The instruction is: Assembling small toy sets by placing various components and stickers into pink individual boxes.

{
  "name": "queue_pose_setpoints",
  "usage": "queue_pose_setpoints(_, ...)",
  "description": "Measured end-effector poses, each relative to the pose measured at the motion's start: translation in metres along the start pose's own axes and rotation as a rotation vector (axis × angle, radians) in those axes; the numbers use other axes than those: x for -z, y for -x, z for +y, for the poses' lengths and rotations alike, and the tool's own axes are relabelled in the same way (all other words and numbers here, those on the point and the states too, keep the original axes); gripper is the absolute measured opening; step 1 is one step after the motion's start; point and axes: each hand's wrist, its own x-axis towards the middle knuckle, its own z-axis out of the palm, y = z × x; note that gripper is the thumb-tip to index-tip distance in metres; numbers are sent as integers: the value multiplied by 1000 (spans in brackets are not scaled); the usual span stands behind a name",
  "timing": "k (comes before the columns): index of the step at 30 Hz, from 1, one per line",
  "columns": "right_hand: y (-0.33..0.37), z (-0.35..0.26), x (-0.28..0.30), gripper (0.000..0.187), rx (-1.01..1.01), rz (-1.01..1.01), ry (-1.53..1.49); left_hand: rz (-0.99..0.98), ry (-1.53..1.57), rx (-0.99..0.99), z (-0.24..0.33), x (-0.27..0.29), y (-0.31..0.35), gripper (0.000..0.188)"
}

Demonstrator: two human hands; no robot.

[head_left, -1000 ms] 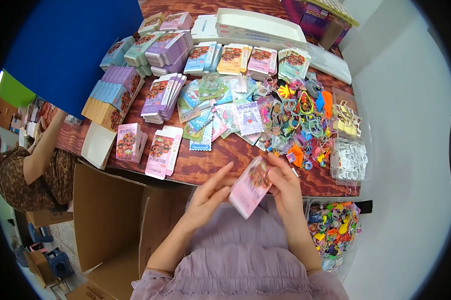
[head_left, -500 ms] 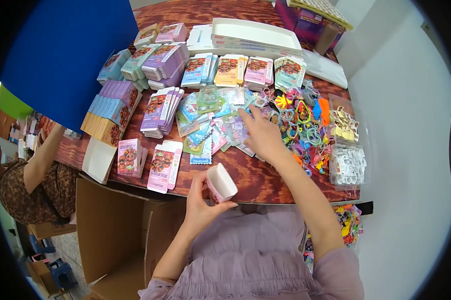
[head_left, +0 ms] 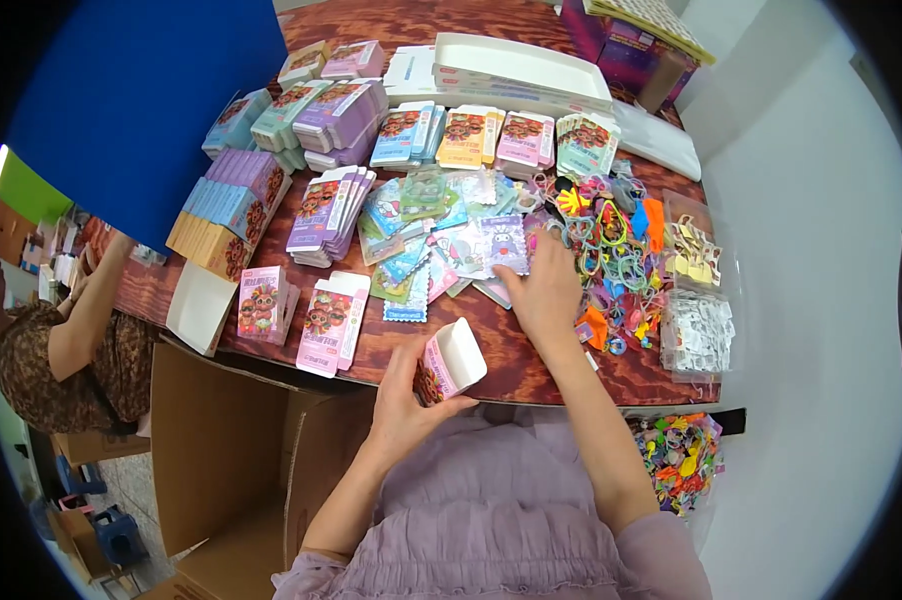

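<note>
My left hand [head_left: 403, 405] grips a small pink carton [head_left: 438, 372] near the table edge, its open white end facing up and right. At the pile's right side, my right hand [head_left: 549, 295] holds a purple scalloped-edge packet [head_left: 504, 245] by its lower right part, thumb at the packet's bottom edge. My right fingertips reach the border of a heap of colourful hair ties and small trinkets [head_left: 606, 245]; whether they touch a trinket I cannot tell. Beneath and left of the packet lie several flat printed packets [head_left: 406, 265] in blue, green and pink.
Flat pink cartons [head_left: 323, 325] lie left of my left hand. Stacks of purple cartons [head_left: 321, 215] and other coloured cartons stand behind. A clear tray [head_left: 698, 330] holds white and gold pieces at right. A cardboard box [head_left: 221, 450] stands below the table; another person [head_left: 71, 370] sits at left.
My right hand has moved right and slightly down from the packets toward the trinket heap, a purple packet now in it. My left hand with the carton has barely shifted.
</note>
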Motion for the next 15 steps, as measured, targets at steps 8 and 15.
queue_pose_setpoints(8,-21,18,-2,31,-305,0,-484,51,20,-32,6,6,3,78)
queue_pose_setpoints(15,-11,-4,107,6,-472,-462,-994,29,-117,-67,7,7,7,77)
